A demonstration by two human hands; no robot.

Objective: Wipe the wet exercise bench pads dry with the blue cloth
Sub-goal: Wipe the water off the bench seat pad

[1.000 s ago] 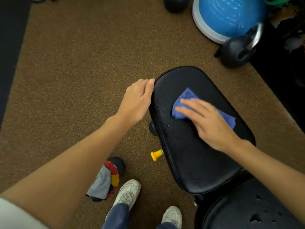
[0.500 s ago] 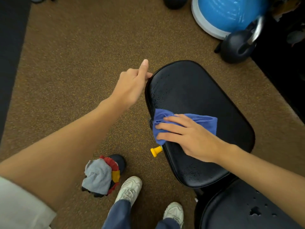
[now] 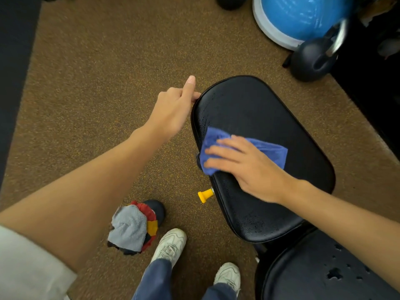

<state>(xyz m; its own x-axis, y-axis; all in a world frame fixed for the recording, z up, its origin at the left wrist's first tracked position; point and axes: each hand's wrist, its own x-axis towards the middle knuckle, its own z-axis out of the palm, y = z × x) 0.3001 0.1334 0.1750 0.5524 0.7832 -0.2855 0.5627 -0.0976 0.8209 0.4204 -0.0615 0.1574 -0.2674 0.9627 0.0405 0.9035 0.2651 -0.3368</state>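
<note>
A black padded bench seat [image 3: 249,105] fills the middle right, with fine water drops along its left side and near end. My right hand [image 3: 253,167] lies flat with straight fingers on the blue cloth [image 3: 272,151] and presses it against the pad's left half, so the cloth hangs slightly over the left edge. At the pad's far left corner, my left hand [image 3: 173,109] holds the rim with curled fingers and the thumb raised. A second black pad [image 3: 313,278] with worn holes sits at the lower right.
A yellow knob [image 3: 204,194] sticks out under the pad's left edge. A grey and coloured rag bundle [image 3: 132,230] lies on the brown floor by my white shoes [image 3: 171,243]. A kettlebell [image 3: 311,61] and a blue balance dome [image 3: 298,16] stand at the far right.
My right hand swept the cloth from the pad's middle to its left edge, then slid it slightly farther away. My left hand shifted along the rim and its thumb lifted.
</note>
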